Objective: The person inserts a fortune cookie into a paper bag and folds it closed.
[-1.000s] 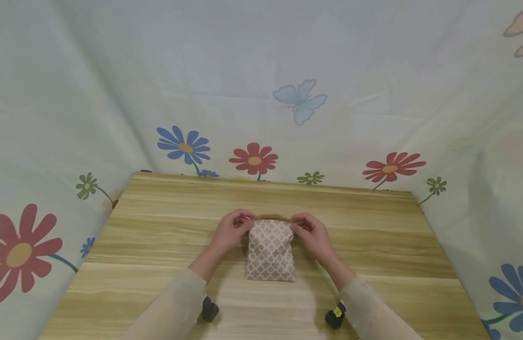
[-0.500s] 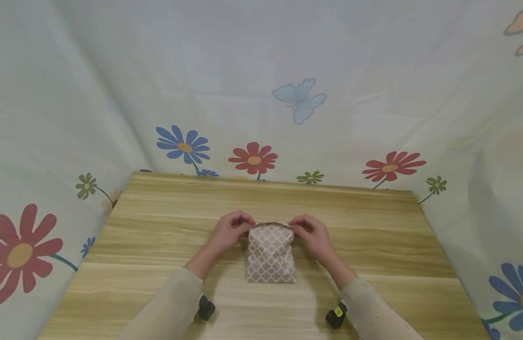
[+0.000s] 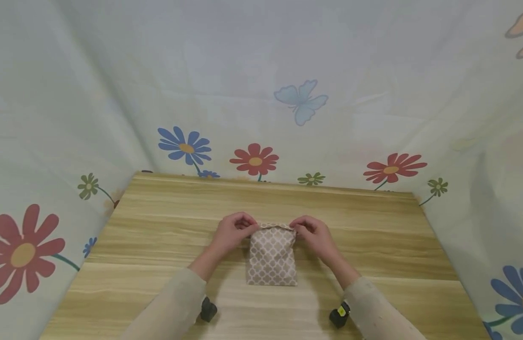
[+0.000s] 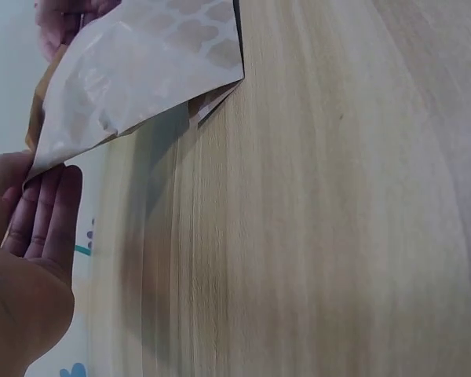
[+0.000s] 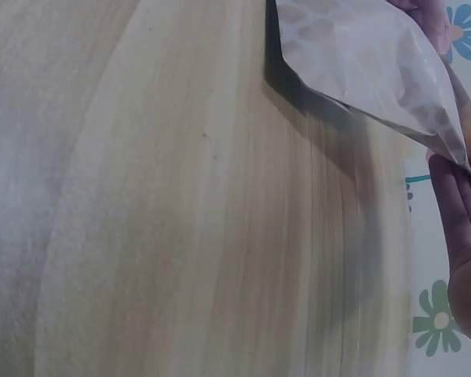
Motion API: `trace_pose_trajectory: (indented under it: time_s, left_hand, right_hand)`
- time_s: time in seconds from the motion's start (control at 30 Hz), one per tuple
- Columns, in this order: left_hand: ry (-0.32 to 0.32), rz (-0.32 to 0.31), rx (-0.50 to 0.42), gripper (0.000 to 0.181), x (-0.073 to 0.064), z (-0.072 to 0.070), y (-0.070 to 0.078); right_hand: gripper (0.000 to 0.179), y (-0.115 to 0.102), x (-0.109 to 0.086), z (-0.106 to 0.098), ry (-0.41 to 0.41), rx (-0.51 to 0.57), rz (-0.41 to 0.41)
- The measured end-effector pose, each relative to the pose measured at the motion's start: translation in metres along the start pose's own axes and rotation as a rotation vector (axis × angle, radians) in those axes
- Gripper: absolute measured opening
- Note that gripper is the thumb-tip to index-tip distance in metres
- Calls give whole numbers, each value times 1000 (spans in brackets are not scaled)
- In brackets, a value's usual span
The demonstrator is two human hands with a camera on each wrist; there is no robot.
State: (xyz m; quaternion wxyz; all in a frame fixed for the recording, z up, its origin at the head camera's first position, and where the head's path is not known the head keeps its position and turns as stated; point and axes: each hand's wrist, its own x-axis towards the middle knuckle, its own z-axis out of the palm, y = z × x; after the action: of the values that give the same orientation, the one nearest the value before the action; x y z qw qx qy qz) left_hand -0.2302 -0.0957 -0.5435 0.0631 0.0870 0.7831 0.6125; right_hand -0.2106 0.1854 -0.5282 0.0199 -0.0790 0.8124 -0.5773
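A small paper bag (image 3: 271, 259) with a tan-and-white lattice print lies in front of the person, its mouth toward the far side. My left hand (image 3: 234, 231) pinches the left corner of the mouth between thumb and fingers. At the opposite corner, my right hand (image 3: 315, 236) has the same kind of pinch. A narrow printed strip shows along the top edge between the hands. From the left wrist, the bag (image 4: 153, 67) slants up off the table, with its plain brown inside showing at the rim. The right wrist view shows the bag (image 5: 357, 59) raised at its mouth. Its contents are hidden.
A wood-grain table (image 3: 167, 198) lies under the bag. Black wrist devices sit by both sleeves, one at the left (image 3: 208, 310) and one at the right (image 3: 339, 316). Behind the table hangs a pale curtain (image 3: 227, 108) printed with flowers and a butterfly.
The bag's rim first shows its brown inside, then a dark gap; now a printed strip lies along the top. Both hands keep their corners and have shifted slightly toward the person.
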Motion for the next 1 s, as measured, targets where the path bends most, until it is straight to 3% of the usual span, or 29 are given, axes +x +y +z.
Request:
trace_pose_trajectory:
  time_s: [0.23, 0.43, 0.57, 0.7, 0.8, 1.0]
  left_hand:
    - [2, -53, 27, 15, -3, 5, 4]
    - [33, -56, 44, 14, -6, 7, 11]
    - [44, -38, 49, 14, -7, 10, 11]
    - [53, 2, 60, 12, -6, 13, 10]
    - [64, 15, 57, 10, -6, 15, 10]
    - [70, -22, -6, 10, -6, 14, 12]
  right_hand:
    - [8, -7, 3, -1, -10, -231, -43]
    - [16, -27, 19, -2, -152, -356, -150]
    - [25, -42, 31, -2, -300, -401, -195]
    - [24, -49, 40, -1, -398, -444, -209]
    - [20, -51, 43, 2, -437, -457, -215]
    - [13, -48, 45, 8, -452, -466, -203]
